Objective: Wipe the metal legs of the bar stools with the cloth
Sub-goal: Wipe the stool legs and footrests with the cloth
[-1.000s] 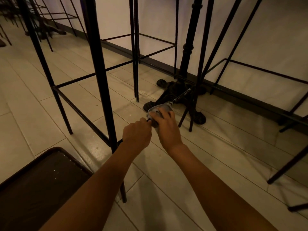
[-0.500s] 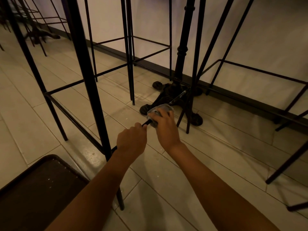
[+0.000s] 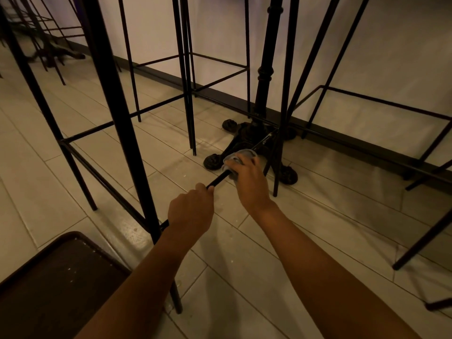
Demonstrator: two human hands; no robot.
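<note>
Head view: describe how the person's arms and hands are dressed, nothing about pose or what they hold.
Both forearms are bare up to the frame edge: no sleeves in view. The left hand and right hand wear no gloves. No watch, bracelet or strap shows at either wrist, and no ring is visible, though the dim light and curled fingers hide much of them.

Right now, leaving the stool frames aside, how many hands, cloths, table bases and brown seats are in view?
Hands: 2, the left hand gripping a stool bar, the right hand holding the cloth
Cloths: 1
Table bases: 2, the near table base and the far table base
Brown seats: 1, the brown seat
Total: 6
</note>
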